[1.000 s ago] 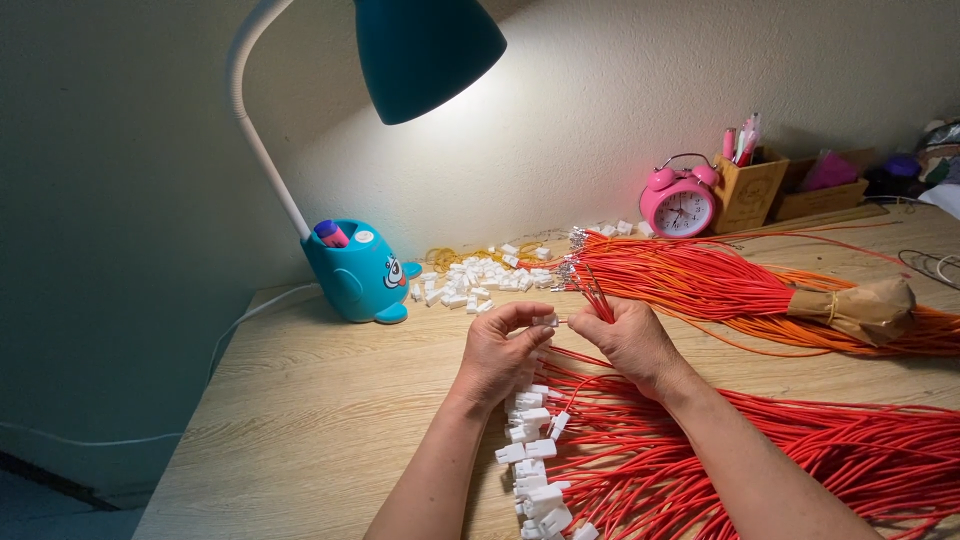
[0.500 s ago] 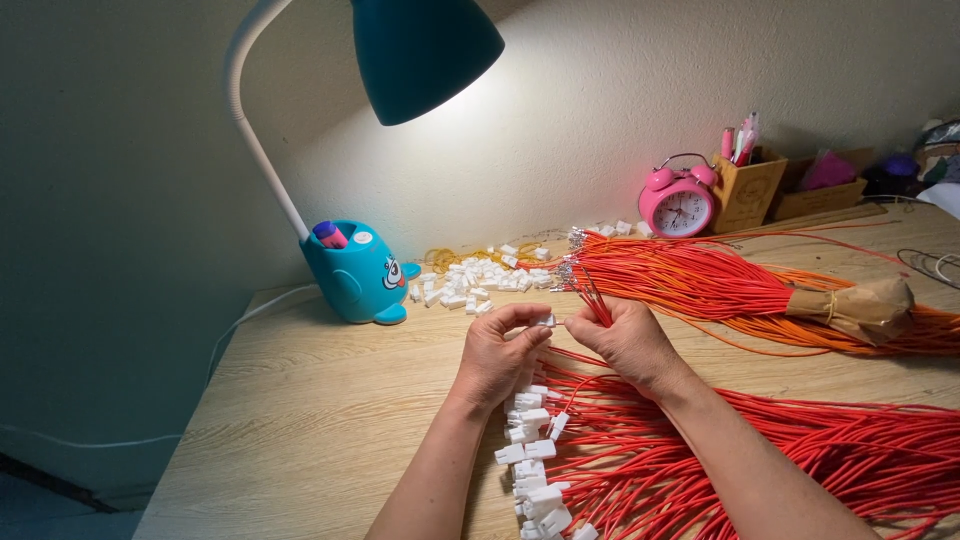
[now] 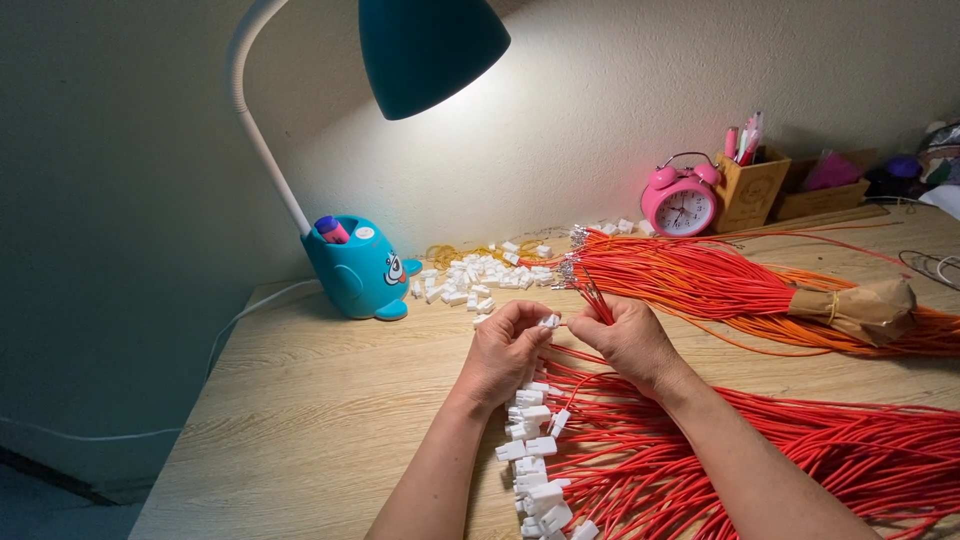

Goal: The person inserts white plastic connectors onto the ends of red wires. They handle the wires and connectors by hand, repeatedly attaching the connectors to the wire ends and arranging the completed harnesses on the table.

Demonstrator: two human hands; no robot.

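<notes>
My left hand (image 3: 505,350) pinches a small white plastic connector (image 3: 549,322) at its fingertips. My right hand (image 3: 630,338) grips a few red wires (image 3: 592,292) and holds one wire's end against that connector. Below both hands lies a spread of red wires (image 3: 800,450) with several white connectors (image 3: 530,460) fitted on their left ends. A pile of loose white connectors (image 3: 478,275) lies behind the hands. A big bundle of red and orange wires (image 3: 700,280), wrapped in brown paper (image 3: 860,308) at its right end, lies at the back right.
A teal desk lamp with a teal base (image 3: 355,270) stands at the back left, its shade (image 3: 430,45) overhead. A pink alarm clock (image 3: 680,200), a wooden pen holder (image 3: 750,190) and a low box (image 3: 825,190) line the wall. The wooden desk's (image 3: 320,420) left edge drops off.
</notes>
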